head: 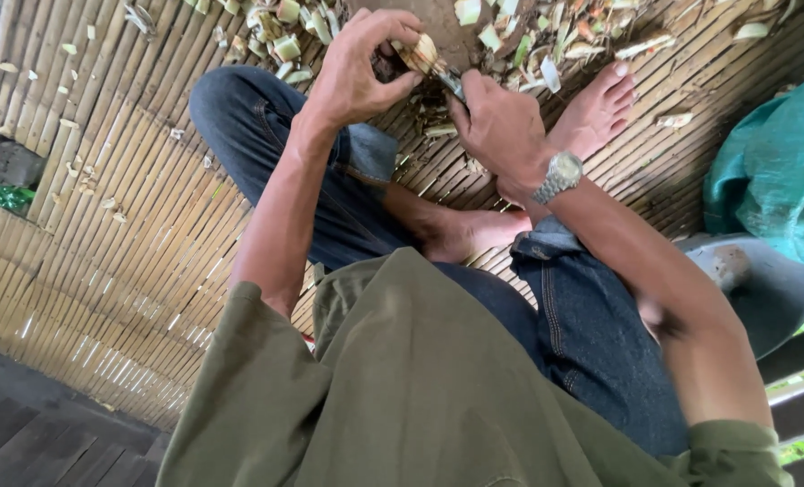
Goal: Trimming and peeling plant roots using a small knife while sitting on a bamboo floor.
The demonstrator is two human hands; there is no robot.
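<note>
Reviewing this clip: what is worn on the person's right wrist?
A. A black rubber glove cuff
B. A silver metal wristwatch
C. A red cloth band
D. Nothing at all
B. A silver metal wristwatch sits on the wrist just below the right hand, which grips a knife against the pale plant piece held by the left hand.

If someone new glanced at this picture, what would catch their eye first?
At top centre, the left hand grips a pale woody piece while the right hand, with a silver wristwatch, presses a blade against it. Green and pale cuttings litter the bamboo-slat floor beyond the person's bare foot.
</note>
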